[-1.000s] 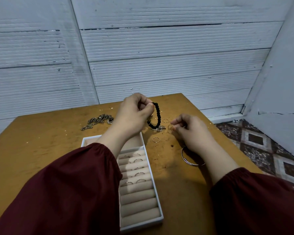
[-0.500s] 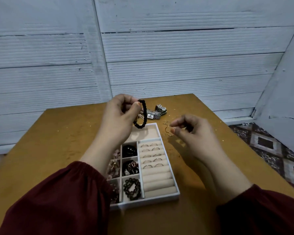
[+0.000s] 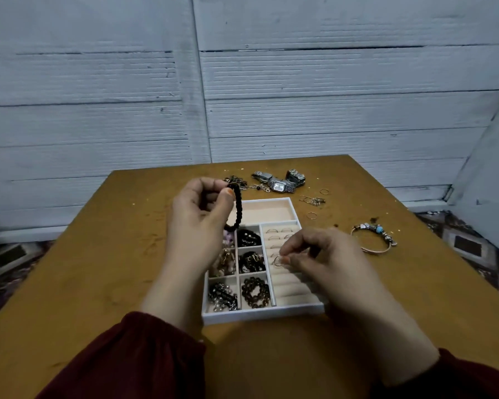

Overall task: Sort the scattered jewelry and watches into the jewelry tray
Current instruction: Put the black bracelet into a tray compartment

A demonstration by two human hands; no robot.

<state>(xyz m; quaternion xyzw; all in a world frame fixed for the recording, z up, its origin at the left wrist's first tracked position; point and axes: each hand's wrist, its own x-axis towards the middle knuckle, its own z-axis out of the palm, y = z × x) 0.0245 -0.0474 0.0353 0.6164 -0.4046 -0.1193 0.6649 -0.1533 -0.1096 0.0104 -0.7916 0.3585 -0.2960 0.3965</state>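
The left hand (image 3: 198, 223) pinches a black bead bracelet (image 3: 237, 207) between thumb and forefinger, the loop hanging over the jewelry tray (image 3: 260, 315) below it. The right hand (image 3: 323, 254) pinches a thin ring (image 3: 277, 260) just above the tray's ring rolls. Beyond the left hand lie watches (image 3: 277, 182) on the worktop (image 3: 98, 254); beyond the right hand, loose rings (image 3: 313, 200) and a charm bangle (image 3: 373, 238).

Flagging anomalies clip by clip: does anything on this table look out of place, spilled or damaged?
Nothing looks damaged or spilled. Only unsorted pieces lie outside the jewelry tray: watches, loose rings and a charm bangle, beyond and right of it.
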